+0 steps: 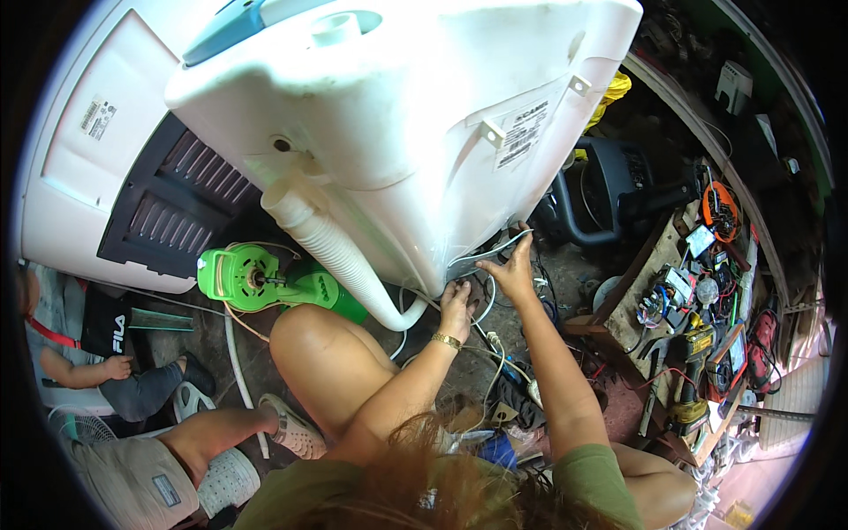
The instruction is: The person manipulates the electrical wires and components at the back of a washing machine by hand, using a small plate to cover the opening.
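A large white plastic appliance body point(371, 132) stands tilted in front of me, with a ribbed white hose point(331, 243) curving down along its left. My left hand point(455, 309) is at its bottom corner, fingers curled; what they hold is hidden. My right hand point(514, 269) grips a thin pale strip point(473, 256) along the lower right edge, index finger raised at the strip's far end and thumb stretched toward the corner. Loose cables point(490, 367) lie below both hands. A green motor housing point(247, 274) sits left of the hose.
A white panel with dark vents point(79, 168) leans at the left. A co-worker's arm point(84, 371) and another person's leg point(203, 442) are at lower left. At right stand a cluttered wooden bench point(618, 331) with a yellow drill point(689, 389) and a dark machine point(583, 194).
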`<state>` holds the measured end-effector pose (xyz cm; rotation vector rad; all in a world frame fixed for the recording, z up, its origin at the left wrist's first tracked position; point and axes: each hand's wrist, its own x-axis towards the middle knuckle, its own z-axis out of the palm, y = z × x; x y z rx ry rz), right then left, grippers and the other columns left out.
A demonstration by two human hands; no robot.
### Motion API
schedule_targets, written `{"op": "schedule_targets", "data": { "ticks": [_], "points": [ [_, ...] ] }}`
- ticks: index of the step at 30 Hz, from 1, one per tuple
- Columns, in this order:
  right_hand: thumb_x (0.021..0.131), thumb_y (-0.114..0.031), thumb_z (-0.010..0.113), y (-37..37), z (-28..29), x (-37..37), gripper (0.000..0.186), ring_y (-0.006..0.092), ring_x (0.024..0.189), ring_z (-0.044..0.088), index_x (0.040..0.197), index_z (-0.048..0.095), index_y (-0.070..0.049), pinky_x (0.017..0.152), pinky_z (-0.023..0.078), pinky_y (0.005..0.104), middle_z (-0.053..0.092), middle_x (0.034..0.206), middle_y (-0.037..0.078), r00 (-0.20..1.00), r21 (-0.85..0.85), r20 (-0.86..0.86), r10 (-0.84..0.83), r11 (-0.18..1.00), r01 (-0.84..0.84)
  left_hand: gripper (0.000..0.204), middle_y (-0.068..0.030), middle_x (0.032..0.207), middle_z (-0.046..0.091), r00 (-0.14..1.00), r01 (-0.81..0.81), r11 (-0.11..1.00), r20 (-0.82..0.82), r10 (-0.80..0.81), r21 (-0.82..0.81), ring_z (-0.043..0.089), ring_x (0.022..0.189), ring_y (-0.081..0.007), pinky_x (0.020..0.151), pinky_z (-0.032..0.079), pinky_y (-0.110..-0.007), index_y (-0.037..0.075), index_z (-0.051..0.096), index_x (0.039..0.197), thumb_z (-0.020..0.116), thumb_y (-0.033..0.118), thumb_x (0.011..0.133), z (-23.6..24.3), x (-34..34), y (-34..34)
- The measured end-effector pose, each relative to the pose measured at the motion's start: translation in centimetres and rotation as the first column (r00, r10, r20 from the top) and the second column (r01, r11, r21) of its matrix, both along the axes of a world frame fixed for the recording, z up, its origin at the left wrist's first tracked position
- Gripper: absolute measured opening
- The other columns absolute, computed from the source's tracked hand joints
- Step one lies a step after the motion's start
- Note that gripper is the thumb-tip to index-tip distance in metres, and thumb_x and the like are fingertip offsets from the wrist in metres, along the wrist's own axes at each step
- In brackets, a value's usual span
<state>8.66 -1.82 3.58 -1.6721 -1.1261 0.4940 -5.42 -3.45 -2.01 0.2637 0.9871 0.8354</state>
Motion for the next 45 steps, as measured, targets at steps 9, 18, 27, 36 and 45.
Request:
{"op": "schedule_targets", "data": {
  "ticks": [9, 18, 27, 36, 45],
  "points": [
    [0.058, -0.022, 0.086, -0.5, -1.1, -1.5, 0.112, 0.0427, 0.131, 0.03, 0.142, 0.016, 0.005, 0.108, 0.029, 0.0425, 0.027, 0.14, 0.031, 0.998, 0.048, 0.016, -0.069, 0.997, 0.068, 0.021, -0.013, 0.106, 0.057, 0.582, 0.649, 0.546, -0.808, 0.091, 0.53, 0.061, 0.082, -0.0215, 0.07, 0.049, -0.031, 0.001, 0.058, 0.097, 0.06, 0.001, 0.076, 8.8, 0.5, -1.3],
    [0.068, -0.023, 0.08, -0.4, -1.1, -2.4, 0.094, 0.0388, 0.128, 0.037, 0.142, 0.025, 0.0, 0.105, 0.032, 0.0424, 0.034, 0.138, 0.027, 0.977, 0.136, -0.186, -0.1, 0.983, 0.127, 0.066, -0.0171, 0.128, 0.043, 0.073, 0.969, 0.194, -0.931, 0.357, 0.151, 0.056, 0.104, -0.031, 0.082, 0.043, -0.046, -0.003, 0.035, 0.136, 0.061, 0.011, 0.077, 16.3, 1.4, 0.7],
    [0.07, -0.022, 0.076, -0.7, -1.2, -1.3, 0.089, 0.0391, 0.128, 0.036, 0.142, 0.028, -0.002, 0.105, 0.033, 0.0413, 0.035, 0.138, 0.025, 0.996, 0.124, -0.09, -0.021, 0.992, 0.033, 0.067, -0.0169, 0.116, 0.045, 0.09, 0.97, 0.177, -0.917, 0.388, 0.169, 0.057, 0.095, -0.0305, 0.081, 0.039, -0.043, -0.003, 0.041, 0.13, 0.065, 0.013, 0.07, 16.2, 1.9, 1.0],
    [0.068, -0.023, 0.076, -1.0, 0.1, -0.5, 0.093, 0.0383, 0.126, 0.039, 0.142, 0.025, 0.001, 0.104, 0.035, 0.0389, 0.037, 0.136, 0.026, 0.992, 0.066, -0.049, 0.118, 0.991, -0.114, 0.069, -0.018, 0.118, 0.044, 0.171, 0.963, 0.133, -0.915, 0.366, 0.233, 0.054, 0.102, -0.0317, 0.083, 0.038, -0.043, -0.003, 0.04, 0.13, 0.065, 0.011, 0.068, 16.2, 1.2, 1.1],
    [0.074, 0.006, 0.061, -1.0, -2.5, -2.6, 0.086, 0.034, 0.137, 0.026, 0.146, 0.016, -0.004, 0.106, 0.034, 0.038, 0.024, 0.147, 0.023, 0.879, 0.193, -0.462, 0.118, 0.981, -0.031, 0.075, -0.0202, 0.124, 0.041, 0.143, 0.968, 0.13, -0.902, 0.408, 0.213, 0.044, 0.113, -0.0365, 0.097, 0.036, -0.043, -0.005, 0.035, 0.135, 0.065, 0.009, 0.068, 15.6, 0.0, 0.4]
  ]
}}
